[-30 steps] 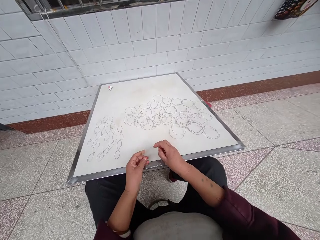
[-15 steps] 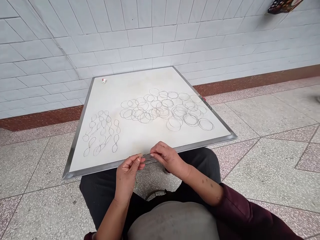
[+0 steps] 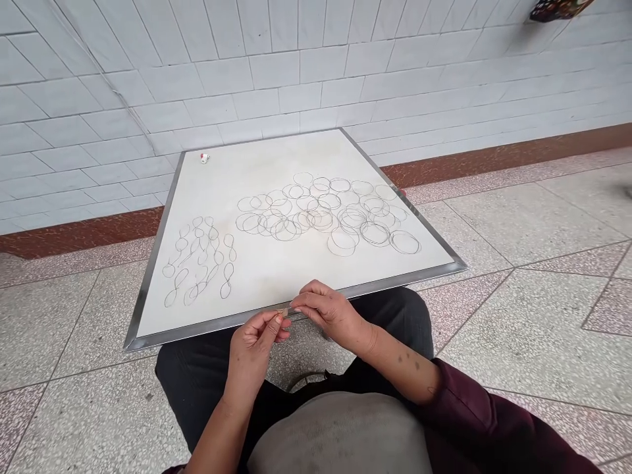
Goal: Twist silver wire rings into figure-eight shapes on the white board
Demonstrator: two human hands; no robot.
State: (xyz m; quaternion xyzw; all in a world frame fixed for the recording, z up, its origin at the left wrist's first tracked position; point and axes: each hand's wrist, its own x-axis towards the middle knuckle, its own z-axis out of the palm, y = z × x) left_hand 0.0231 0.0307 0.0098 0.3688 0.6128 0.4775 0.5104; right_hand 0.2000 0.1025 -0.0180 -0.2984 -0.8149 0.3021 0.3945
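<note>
At the near edge of the white board point(image 3: 276, 263), my left hand point(image 3: 254, 339) pinches a small tan piece point(image 3: 282, 312) between thumb and forefinger. My right hand point(image 3: 333, 313) is closed in a pinch just to the right of it, fingertips almost touching the piece; whatever it holds is too thin or hidden to make out. Many thin wire rings point(image 3: 340, 240) lie overlapping across the middle and right of the board. On the left lie several thin wire loops twisted into figure-eights point(image 3: 226, 281).
A small white and red object point(image 3: 205, 158) sits at the board's far left corner. The board's metal rim point(image 3: 192, 334) rests over my knees. Behind it stands a white tiled wall point(image 3: 276, 72); a dark patterned item point(image 3: 557, 9) hangs at upper right.
My right hand has moved slightly left, closer to the left fingertips. More of the tan piece shows now. The rings and figure-eights lie as before.
</note>
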